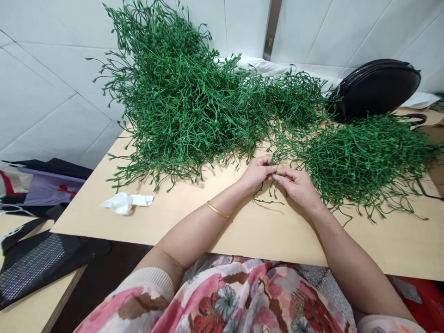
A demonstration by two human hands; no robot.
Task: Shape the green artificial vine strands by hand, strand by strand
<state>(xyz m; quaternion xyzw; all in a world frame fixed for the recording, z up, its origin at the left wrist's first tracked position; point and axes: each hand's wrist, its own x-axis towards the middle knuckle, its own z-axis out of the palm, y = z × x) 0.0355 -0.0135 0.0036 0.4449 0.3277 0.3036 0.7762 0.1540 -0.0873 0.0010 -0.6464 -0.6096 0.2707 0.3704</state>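
My left hand (259,174) and my right hand (296,184) meet over the table, fingertips nearly touching. Both are closed in a pinch on thin green plastic-looking stems (273,188), whose ends hang below the fingers. A loose stem (268,202) lies on the tabletop just under my hands. Behind and to the left rises a large heap of green stems (194,101) with small forked tips. Right of my right hand spreads a second pile of green stems (367,159). The exact joint between my fingertips is too small to make out.
A crumpled white tissue (125,202) lies on the wooden table (166,226) at the left. A black round bag (378,88) stands at the back right against the tiled wall. Dark and purple bags (52,187) sit beyond the table's left edge.
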